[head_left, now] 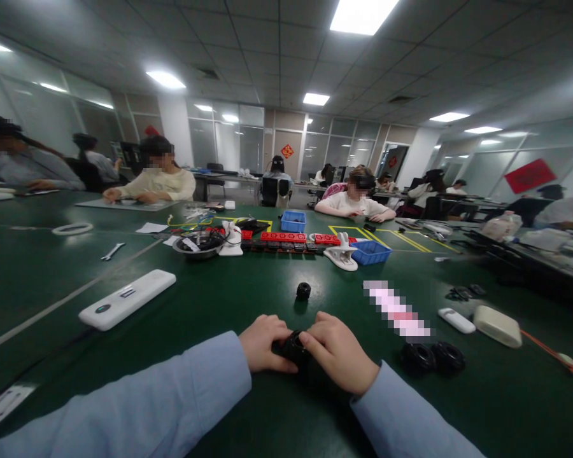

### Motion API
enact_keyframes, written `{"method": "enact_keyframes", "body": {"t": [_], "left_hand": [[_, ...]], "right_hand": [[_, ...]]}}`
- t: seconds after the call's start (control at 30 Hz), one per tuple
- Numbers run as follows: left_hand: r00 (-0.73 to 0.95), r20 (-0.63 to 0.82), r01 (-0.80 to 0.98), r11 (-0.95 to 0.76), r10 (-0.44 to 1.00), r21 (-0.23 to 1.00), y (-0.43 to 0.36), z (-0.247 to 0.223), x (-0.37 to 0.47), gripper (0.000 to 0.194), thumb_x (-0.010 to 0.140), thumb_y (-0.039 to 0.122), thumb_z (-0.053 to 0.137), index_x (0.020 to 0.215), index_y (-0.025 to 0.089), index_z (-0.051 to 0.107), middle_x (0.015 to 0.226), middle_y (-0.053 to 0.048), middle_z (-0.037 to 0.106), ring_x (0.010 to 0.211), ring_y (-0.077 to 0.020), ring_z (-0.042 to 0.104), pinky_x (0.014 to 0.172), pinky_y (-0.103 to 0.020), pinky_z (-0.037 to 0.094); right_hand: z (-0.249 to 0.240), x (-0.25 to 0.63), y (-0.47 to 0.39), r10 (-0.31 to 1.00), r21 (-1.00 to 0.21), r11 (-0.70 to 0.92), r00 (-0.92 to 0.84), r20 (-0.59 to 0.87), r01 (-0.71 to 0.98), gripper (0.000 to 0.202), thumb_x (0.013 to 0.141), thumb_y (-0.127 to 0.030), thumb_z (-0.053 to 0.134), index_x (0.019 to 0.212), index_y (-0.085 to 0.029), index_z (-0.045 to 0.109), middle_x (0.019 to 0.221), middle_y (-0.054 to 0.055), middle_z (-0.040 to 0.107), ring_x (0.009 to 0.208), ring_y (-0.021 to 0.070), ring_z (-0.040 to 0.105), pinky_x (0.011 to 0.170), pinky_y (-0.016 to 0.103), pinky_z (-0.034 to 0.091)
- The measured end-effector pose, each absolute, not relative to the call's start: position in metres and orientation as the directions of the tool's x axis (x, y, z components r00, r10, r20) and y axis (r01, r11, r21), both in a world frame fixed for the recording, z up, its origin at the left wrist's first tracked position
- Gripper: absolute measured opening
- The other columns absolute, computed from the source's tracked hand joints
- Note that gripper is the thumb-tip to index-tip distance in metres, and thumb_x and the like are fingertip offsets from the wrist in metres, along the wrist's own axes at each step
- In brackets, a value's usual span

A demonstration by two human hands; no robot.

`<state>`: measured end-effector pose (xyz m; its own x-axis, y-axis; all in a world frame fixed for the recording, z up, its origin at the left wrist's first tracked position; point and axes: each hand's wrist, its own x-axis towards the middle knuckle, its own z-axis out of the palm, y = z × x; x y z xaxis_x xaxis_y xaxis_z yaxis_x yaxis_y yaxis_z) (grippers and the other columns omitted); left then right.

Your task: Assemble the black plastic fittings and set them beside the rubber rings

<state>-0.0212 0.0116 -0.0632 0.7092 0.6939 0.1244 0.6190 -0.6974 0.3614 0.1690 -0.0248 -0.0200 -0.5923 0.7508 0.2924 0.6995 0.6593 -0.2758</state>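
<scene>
Black ring-shaped part (295, 345) sits at the near middle of the green bench (248, 289), held between both hands. The left hand (266, 343) has its fingers closed round the left side, the thumb low on it; the right hand (337, 350) grips from the other side, thumb over the top edge. From this part, a smaller black round piece (303, 291) stands apart at 12 o'clock, with a red-and-black strip (284, 238) and a blue basket (293, 221) farther out that way. Toward 1 o'clock are a white clip (342, 254) and, touching or just beside it, another blue basket (373, 252). At 2 o'clock a pink-and-white strip (396, 308) is pixelated, so any print is hidden. Two black rings (433, 357) lie side by side at 3 o'clock, a cream case (497, 326) beyond them. Between 9 and 10 lies a white oblong device (127, 299) with dark markings too small to read; a wrench (113, 251) is at 10, a cluttered bowl (198, 247) nearer 11. The white label (4, 407) just below 9 o'clock and the red wall sign (530, 176) carry marks I cannot make out.
</scene>
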Motion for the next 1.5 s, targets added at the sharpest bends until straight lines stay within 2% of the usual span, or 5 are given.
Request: {"method": "enact_keyframes", "body": {"t": [0.3, 0.43, 0.63, 1.03, 1.5], "left_hand": [[0.713, 0.113, 0.611, -0.692, 0.692, 0.385, 0.011, -0.062, -0.021, 0.039, 0.067, 0.056, 0.067, 0.077, 0.019, 0.060, 0.078, 0.001, 0.059, 0.077, -0.0174, 0.051, 0.069, -0.029, 0.034], [0.711, 0.108, 0.618, -0.690, 0.695, 0.378, 0.011, -0.061, -0.021, 0.037, 0.067, 0.053, 0.068, 0.076, 0.019, 0.060, 0.078, 0.001, 0.059, 0.077, -0.0172, 0.051, 0.069, -0.029, 0.034], [0.707, 0.136, 0.622, -0.702, 0.694, 0.346, 0.011, -0.064, -0.021, 0.038, 0.066, 0.056, 0.068, 0.078, 0.020, 0.061, 0.077, 0.001, 0.059, 0.077, -0.0177, 0.052, 0.067, -0.029, 0.034], [0.709, 0.124, 0.624, -0.699, 0.695, 0.350, 0.012, -0.063, -0.022, 0.040, 0.067, 0.057, 0.066, 0.076, 0.019, 0.060, 0.079, 0.000, 0.059, 0.079, -0.0190, 0.053, 0.068, -0.029, 0.034], [0.708, 0.135, 0.628, -0.705, 0.693, 0.330, 0.013, -0.068, -0.020, 0.037, 0.068, 0.053, 0.068, 0.073, 0.018, 0.059, 0.078, 0.001, 0.059, 0.077, -0.0173, 0.052, 0.068, -0.029, 0.034]], "right_hand": [[-0.021, 0.168, -0.018, 0.840, -0.239, 0.538, -0.491, 0.230, 0.808, 0.042, 0.094, -0.037, 0.035, 0.061, -0.017, 0.053, 0.062, 0.002, 0.056, 0.067, 0.0154, 0.047, 0.061, 0.028, 0.031], [-0.021, 0.167, -0.019, 0.854, -0.266, 0.508, -0.436, 0.285, 0.819, 0.040, 0.094, -0.037, 0.035, 0.064, -0.017, 0.052, 0.065, 0.002, 0.056, 0.068, 0.0160, 0.048, 0.066, 0.030, 0.034], [-0.018, 0.166, -0.027, 0.828, -0.362, 0.545, -0.415, 0.378, 0.756, 0.022, 0.086, -0.038, 0.051, 0.092, -0.017, 0.056, 0.083, 0.005, 0.059, 0.082, 0.0199, 0.052, 0.073, 0.033, 0.040], [-0.018, 0.161, -0.033, 0.796, -0.378, 0.595, -0.455, 0.399, 0.709, 0.040, 0.077, -0.034, 0.063, 0.112, -0.016, 0.054, 0.104, 0.009, 0.058, 0.097, 0.0245, 0.050, 0.087, 0.041, 0.040], [-0.018, 0.157, -0.034, 0.827, -0.358, 0.562, -0.493, 0.272, 0.746, 0.020, 0.078, -0.031, 0.064, 0.094, -0.018, 0.064, 0.089, 0.006, 0.058, 0.089, 0.0214, 0.049, 0.080, 0.037, 0.041]]}}
